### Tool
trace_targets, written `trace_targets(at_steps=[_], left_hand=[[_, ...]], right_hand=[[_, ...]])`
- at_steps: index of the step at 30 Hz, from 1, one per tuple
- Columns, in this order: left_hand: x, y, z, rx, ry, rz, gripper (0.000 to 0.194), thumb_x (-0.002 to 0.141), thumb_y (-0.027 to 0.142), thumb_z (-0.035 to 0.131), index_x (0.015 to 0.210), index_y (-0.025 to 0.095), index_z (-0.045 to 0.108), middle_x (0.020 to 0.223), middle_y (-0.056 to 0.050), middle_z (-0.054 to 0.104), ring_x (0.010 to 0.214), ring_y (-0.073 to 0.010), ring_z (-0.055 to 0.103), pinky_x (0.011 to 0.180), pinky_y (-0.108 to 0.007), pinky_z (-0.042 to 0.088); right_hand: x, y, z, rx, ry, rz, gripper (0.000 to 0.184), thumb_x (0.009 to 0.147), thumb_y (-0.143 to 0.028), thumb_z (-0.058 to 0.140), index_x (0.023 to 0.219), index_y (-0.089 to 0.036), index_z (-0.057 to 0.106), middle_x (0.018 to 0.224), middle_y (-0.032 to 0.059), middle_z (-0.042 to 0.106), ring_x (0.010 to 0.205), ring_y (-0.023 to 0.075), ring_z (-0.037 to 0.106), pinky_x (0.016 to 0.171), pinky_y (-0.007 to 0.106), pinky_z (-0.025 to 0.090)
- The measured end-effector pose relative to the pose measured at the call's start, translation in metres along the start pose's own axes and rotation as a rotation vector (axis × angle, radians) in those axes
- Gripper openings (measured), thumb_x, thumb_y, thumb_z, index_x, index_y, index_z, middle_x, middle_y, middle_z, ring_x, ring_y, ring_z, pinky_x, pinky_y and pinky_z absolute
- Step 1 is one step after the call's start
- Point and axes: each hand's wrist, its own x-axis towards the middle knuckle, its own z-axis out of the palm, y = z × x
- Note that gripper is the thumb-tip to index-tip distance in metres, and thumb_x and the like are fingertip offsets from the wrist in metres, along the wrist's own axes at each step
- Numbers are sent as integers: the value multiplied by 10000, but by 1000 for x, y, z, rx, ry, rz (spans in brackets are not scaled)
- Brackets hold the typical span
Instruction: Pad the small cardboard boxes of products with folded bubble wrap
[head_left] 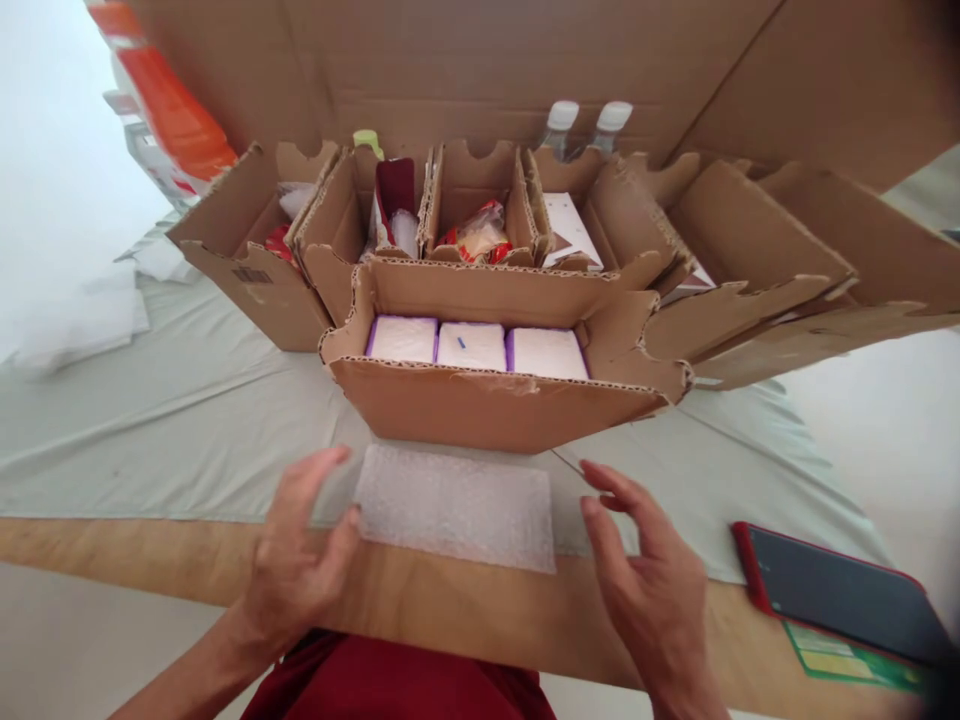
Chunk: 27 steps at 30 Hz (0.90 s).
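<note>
A flat rectangle of clear bubble wrap (457,508) lies across the cloth and the wooden table edge in front of me. On its left side my left hand (304,535) is open, thumb and fingers apart, with the thumb tip close to the wrap's edge; whether they touch I cannot tell. To the right of the wrap my right hand (641,560) hovers open and holds nothing. Just behind the wrap stands a long cardboard box (495,410), with three white-topped, purple-edged packs (471,345) in a row inside.
A row of open cardboard bins (480,165) with packaged goods stands behind. Two white-capped bottles (561,118) rise at the back. A red-cased phone (840,590) lies over a green card (832,655) at right. White sheets (82,315) lie at left.
</note>
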Motion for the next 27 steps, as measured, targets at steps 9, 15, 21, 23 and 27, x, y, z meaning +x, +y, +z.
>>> trace_targets(at_steps=[9, 15, 21, 23, 27], left_hand=[[-1, -11, 38, 187, -389, 300, 473, 974, 94, 467, 1445, 132, 497, 1422, -180, 611, 1357, -322, 547, 1073, -525, 546], [-16, -41, 23, 362, -462, 365, 434, 984, 156, 492, 1412, 152, 561, 1536, -145, 545, 1453, -321, 470, 1160, -529, 459], [1, -29, -2, 295, -361, 252, 341, 980, 169, 507, 1302, 163, 618, 1500, -172, 548, 1415, -328, 490, 1113, -514, 492], [6, -30, -9, 361, -274, 173, 299, 981, 209, 525, 1257, 155, 628, 1404, -189, 604, 1329, -354, 547, 1066, -552, 507], [7, -35, -4, 471, -226, 47, 219, 926, 320, 620, 1061, 157, 674, 1158, -185, 676, 1083, -379, 619, 921, -589, 540]], right_hand=[[-13, -60, 82, -144, -464, -588, 434, 952, -107, 458, 1359, -99, 609, 1410, 146, 626, 1333, 283, 552, 1095, 457, 499], [-37, 21, 19, -410, -327, -528, 457, 1052, -307, 429, 1460, -117, 509, 1505, 153, 548, 1398, 309, 492, 1087, 492, 421], [-32, 46, -26, -465, -101, -385, 301, 1062, -333, 425, 1184, -168, 645, 1194, 131, 733, 1183, 297, 651, 907, 424, 477], [-20, 38, -17, -431, -71, -374, 299, 1059, -341, 430, 1183, -175, 646, 1177, 126, 735, 1148, 290, 660, 912, 424, 481], [-4, 19, 20, -442, -146, -319, 386, 1036, -432, 457, 1216, -144, 640, 1255, 165, 694, 1169, 350, 623, 925, 494, 485]])
